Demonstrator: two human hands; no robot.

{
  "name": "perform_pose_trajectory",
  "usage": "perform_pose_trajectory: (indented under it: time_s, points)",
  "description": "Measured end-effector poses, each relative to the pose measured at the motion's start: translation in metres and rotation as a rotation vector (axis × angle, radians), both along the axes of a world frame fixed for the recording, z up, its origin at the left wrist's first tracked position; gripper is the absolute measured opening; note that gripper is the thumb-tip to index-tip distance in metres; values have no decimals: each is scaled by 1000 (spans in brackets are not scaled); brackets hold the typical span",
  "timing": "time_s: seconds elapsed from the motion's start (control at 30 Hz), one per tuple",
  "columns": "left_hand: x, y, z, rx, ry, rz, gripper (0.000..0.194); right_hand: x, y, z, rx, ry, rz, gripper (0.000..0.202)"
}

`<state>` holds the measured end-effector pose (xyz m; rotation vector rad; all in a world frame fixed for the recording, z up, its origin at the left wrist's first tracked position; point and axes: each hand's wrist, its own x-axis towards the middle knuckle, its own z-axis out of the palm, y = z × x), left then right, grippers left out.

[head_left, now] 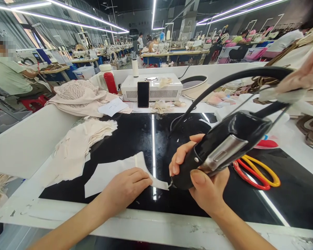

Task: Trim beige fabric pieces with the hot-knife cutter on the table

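My right hand (208, 194) is wrapped round a black hand-held power tool (187, 166) with a silver lever and a thick cable. The tool's thin metal tip points left and meets the narrow end of a white fabric piece (106, 173), at its right corner. My left hand (125, 189) lies flat on that piece, fingers stretched out, pressing it onto the glossy black tabletop (135, 139). To the left, a stack of cream fabric pieces (75, 142) lies partly on the black surface. Whether the tip touches or cuts the fabric is too small to tell.
Scissors (258, 173) with red and yellow handles lie right. At the back stand a white vented box (151, 88), a phone (143, 94) and a red flask (110, 83). Folded lace fabric (75, 97) sits back left. A seated person (10, 73) is beyond the left panel.
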<state>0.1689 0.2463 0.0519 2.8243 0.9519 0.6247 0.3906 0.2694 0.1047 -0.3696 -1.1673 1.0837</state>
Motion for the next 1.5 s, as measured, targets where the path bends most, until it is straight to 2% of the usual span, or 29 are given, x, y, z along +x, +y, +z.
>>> perform_pose_trajectory:
  time_s: [0.23,0.47,0.77,0.93,1.27,1.5]
  points:
    - [3,-2,2,25,25,-1,28,1,0,-3,-1,25,31,43]
    - [5,-3,-2,77,50,-19,32,5,0,-7,-8,-1,15,43]
    - [11,-3,-12,99,-35,23,28,-9,10,8,-32,21,-130,41]
    - [16,-3,-14,94,-60,56,26,-20,15,6,-26,8,-143,40]
    - [19,-5,-14,94,-86,58,26,-23,15,2,-24,-19,-138,38]
    - [19,-6,-11,90,-85,56,26,-18,12,11,-61,-18,-157,38]
